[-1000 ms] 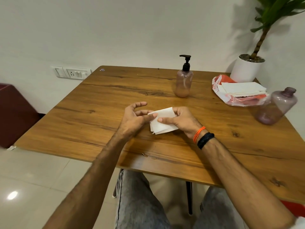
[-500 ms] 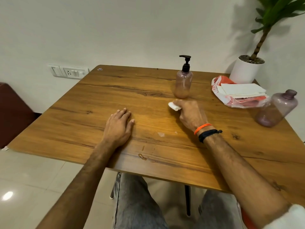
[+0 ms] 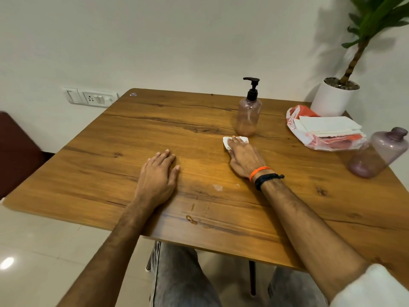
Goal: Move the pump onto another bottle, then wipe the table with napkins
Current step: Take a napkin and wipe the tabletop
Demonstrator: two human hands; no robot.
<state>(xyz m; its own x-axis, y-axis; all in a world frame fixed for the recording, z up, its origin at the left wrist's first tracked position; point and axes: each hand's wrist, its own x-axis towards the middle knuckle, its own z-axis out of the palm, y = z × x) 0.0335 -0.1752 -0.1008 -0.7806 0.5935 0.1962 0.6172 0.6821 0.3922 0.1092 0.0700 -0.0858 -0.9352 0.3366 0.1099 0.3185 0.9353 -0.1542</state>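
Observation:
My right hand [image 3: 244, 158] presses a folded white napkin [image 3: 226, 141] flat onto the wooden table [image 3: 132, 138], just in front of a pinkish bottle [image 3: 247, 117] that carries the black pump [image 3: 252, 87]. My left hand [image 3: 158, 176] lies flat on the table, palm down, fingers apart, holding nothing. A second, capless purple bottle [image 3: 380, 151] stands tilted-looking at the right edge. A stack of white napkins [image 3: 327, 125] rests on an orange and clear wrapper at the back right. Small wet marks [image 3: 191, 219] show near the front edge.
A white plant pot [image 3: 332, 100] with a tall green plant stands in the back right corner against the wall. A dark red seat [image 3: 15, 151] sits left of the table. A wall socket [image 3: 93, 98] is behind the back left corner.
My hands parted from folding the napkin. The left hand dropped flat onto the table. The right hand carried the napkin forward towards the pump bottle and now presses it down.

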